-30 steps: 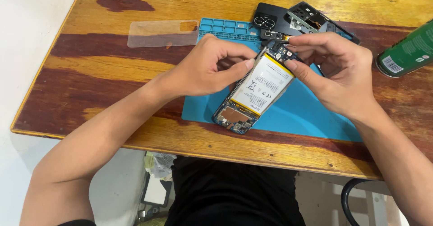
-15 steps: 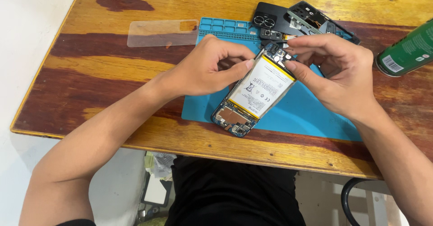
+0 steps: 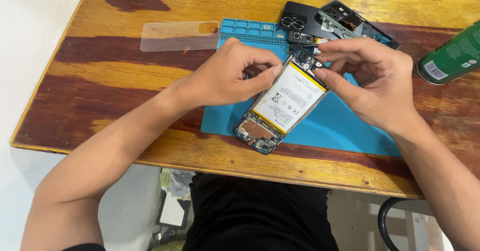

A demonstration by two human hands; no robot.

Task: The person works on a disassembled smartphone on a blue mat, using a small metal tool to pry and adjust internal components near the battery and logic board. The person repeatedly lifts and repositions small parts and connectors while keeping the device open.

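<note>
on blue mat (image 3: pixel 340 126) | left hand (image 3: pixel 227 76), right hand (image 3: pixel 370 81) grip opened phone (image 3: pixel 282 103) edges

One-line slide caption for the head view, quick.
Both hands, left hand and right hand, work on an opened phone over a blue mat.

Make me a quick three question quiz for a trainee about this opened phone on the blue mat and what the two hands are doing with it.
1. True or false: the opened phone lies on the blue mat with its white battery facing up.
2. Which hand pinches at the phone's top end, by the small circuit board? A) left hand B) right hand C) neither
3. Fill in: the clear rectangular sheet lies on the wooden table, to the ____ of the mat in the picture.

Key: 1 true. 2 B; the left hand steadies the phone's side edge. 3 left.
</note>
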